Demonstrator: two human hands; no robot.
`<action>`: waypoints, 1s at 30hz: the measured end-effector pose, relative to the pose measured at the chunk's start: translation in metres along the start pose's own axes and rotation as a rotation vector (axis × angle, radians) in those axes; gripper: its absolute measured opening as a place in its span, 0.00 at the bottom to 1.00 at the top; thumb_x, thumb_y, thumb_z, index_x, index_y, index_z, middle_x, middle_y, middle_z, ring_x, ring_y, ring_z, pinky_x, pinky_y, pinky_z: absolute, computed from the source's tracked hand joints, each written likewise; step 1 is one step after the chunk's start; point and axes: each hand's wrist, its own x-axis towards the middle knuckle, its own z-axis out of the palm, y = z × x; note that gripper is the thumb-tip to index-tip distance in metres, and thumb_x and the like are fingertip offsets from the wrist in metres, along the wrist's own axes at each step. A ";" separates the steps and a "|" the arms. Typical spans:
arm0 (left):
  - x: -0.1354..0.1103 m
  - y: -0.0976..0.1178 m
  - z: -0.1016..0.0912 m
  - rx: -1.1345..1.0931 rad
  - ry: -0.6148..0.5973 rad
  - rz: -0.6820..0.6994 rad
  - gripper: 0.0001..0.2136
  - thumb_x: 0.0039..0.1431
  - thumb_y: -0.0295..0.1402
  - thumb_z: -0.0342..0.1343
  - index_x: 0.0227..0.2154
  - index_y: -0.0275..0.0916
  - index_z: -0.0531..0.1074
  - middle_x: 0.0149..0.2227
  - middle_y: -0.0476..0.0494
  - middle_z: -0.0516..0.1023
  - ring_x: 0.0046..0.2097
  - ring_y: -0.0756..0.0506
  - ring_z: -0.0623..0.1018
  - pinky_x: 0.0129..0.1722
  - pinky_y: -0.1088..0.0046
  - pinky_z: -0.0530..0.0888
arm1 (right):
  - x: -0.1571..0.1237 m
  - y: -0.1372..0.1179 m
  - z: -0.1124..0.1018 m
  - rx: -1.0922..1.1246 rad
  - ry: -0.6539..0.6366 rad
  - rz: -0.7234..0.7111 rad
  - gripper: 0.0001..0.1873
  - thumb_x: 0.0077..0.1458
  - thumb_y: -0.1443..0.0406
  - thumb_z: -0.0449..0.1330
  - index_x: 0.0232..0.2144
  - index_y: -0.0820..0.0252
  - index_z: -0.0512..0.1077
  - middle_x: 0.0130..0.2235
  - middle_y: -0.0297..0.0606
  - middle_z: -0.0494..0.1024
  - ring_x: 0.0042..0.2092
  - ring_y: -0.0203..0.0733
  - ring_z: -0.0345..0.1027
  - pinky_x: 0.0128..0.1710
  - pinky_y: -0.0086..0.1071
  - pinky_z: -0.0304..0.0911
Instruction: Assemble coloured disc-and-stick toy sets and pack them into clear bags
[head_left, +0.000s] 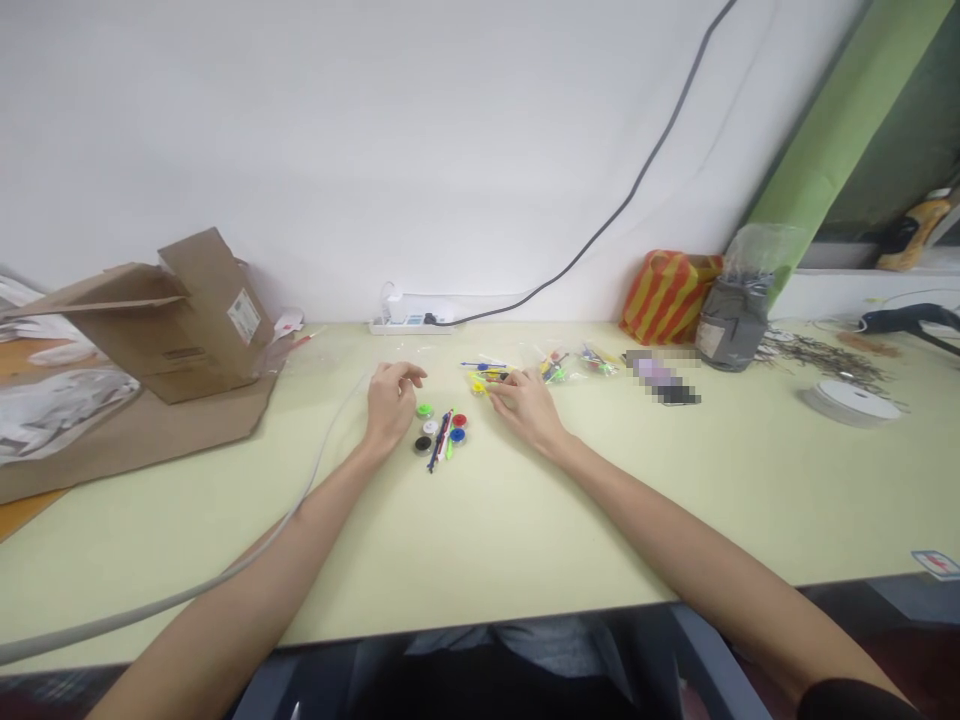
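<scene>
My left hand (pixel 391 405) rests on the table with its fingers loosely bent and apart; no object shows in it. Just right of it lie small round discs in green (pixel 425 410), white (pixel 430 427), black (pixel 423 443), red (pixel 459 420) and blue (pixel 457 436). Thin coloured plastic sticks (pixel 441 442) lie among them. My right hand (pixel 526 408) reaches left, fingers stretched out, to a small yellow plastic piece (pixel 478 384). Whether the fingertips touch it I cannot tell. Behind lie more blue and yellow sticks (pixel 484 366).
Clear bags of coloured parts (pixel 600 360) lie right of my right hand. An open cardboard box (pixel 187 340) stands at left, a power strip (pixel 412 322) at the wall. A striped bag (pixel 664 300) and white reel (pixel 855 400) are at right. A grey cable (pixel 315 465) crosses my left forearm.
</scene>
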 end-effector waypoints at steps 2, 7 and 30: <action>0.000 0.000 0.001 -0.004 0.002 -0.001 0.16 0.55 0.21 0.44 0.33 0.42 0.77 0.30 0.45 0.79 0.41 0.42 0.73 0.43 0.65 0.70 | 0.004 -0.002 0.003 0.002 0.001 0.017 0.14 0.65 0.59 0.58 0.47 0.55 0.79 0.41 0.44 0.77 0.46 0.51 0.62 0.49 0.42 0.58; 0.001 0.001 0.001 0.005 0.003 0.003 0.15 0.57 0.23 0.45 0.33 0.42 0.77 0.30 0.46 0.79 0.42 0.42 0.73 0.43 0.64 0.69 | 0.017 -0.010 0.013 0.038 0.003 0.067 0.06 0.62 0.65 0.60 0.37 0.57 0.78 0.36 0.40 0.81 0.45 0.49 0.65 0.47 0.40 0.58; 0.002 0.001 0.004 0.052 -0.006 0.038 0.15 0.55 0.21 0.46 0.31 0.42 0.76 0.28 0.46 0.79 0.39 0.41 0.72 0.42 0.64 0.70 | 0.040 -0.033 0.032 -0.194 -0.015 0.041 0.09 0.63 0.66 0.58 0.31 0.58 0.76 0.33 0.44 0.80 0.43 0.51 0.64 0.46 0.42 0.53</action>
